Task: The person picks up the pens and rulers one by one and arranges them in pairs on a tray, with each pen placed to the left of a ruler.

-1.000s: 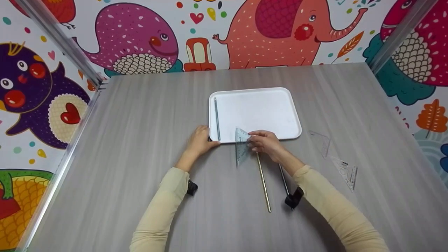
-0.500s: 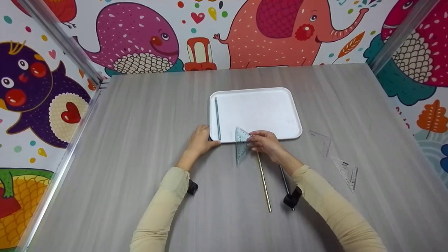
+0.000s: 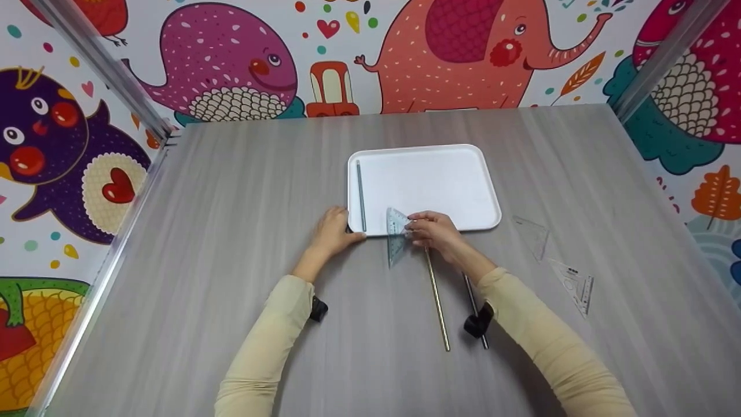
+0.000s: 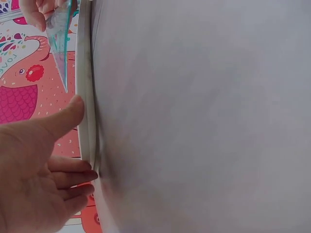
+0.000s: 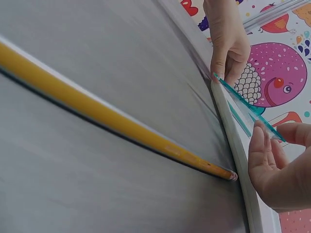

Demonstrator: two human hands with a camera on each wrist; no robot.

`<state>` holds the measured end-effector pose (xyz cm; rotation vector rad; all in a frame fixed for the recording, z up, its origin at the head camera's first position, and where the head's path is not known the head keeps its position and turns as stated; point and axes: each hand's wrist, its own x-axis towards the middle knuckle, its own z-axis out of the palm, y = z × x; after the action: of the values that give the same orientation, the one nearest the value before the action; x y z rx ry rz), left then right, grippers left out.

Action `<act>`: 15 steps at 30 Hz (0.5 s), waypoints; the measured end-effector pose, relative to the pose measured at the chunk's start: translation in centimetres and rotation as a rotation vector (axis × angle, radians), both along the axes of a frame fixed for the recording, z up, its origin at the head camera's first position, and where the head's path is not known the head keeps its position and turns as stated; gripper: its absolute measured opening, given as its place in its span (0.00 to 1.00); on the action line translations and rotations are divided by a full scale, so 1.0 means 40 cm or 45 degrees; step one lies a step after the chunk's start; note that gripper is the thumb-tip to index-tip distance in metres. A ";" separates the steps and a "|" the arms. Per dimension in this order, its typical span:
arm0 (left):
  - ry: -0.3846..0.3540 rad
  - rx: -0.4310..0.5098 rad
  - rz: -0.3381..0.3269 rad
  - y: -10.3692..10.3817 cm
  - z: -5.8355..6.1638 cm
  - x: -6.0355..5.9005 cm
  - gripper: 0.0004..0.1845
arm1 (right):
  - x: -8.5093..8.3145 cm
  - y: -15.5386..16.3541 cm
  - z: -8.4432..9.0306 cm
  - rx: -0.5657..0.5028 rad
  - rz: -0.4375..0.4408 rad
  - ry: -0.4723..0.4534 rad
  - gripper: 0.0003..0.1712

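A see-through blue-green set square (image 3: 396,238) is tilted up over the front rim of the white tray (image 3: 428,185); my right hand (image 3: 413,227) pinches its upper corner. In the right wrist view the set square (image 5: 245,108) slants across the tray rim (image 5: 238,145) between my fingers (image 5: 260,145). My left hand (image 3: 347,229) rests with straight fingers against the tray's front left corner, thumb on the rim (image 4: 85,73). A thin grey rod (image 3: 360,196) lies along the tray's left side.
A gold rod (image 3: 437,301) lies on the grey table just below my right hand, and a dark rod (image 3: 474,307) is partly under my right forearm. Two clear set squares (image 3: 532,234) (image 3: 573,284) lie to the right. Cartoon-printed walls enclose the table.
My right hand has carried the set square a little left and further over the tray's front rim. The left hand has stayed at the tray corner.
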<state>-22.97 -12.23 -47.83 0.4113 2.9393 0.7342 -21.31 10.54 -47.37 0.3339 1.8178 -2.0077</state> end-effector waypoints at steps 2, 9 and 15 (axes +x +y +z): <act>-0.003 -0.004 -0.005 0.000 -0.001 0.000 0.31 | -0.003 -0.002 0.000 0.005 0.000 -0.007 0.15; -0.010 0.001 -0.008 -0.001 -0.002 -0.001 0.32 | -0.021 -0.003 0.004 0.046 -0.003 -0.020 0.17; 0.004 0.015 -0.012 0.000 -0.006 -0.003 0.31 | -0.037 -0.003 0.004 0.010 -0.027 -0.046 0.18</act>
<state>-23.11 -12.24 -48.08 0.4274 2.9353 0.7509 -22.81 10.42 -47.19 0.3908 1.8081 -1.9964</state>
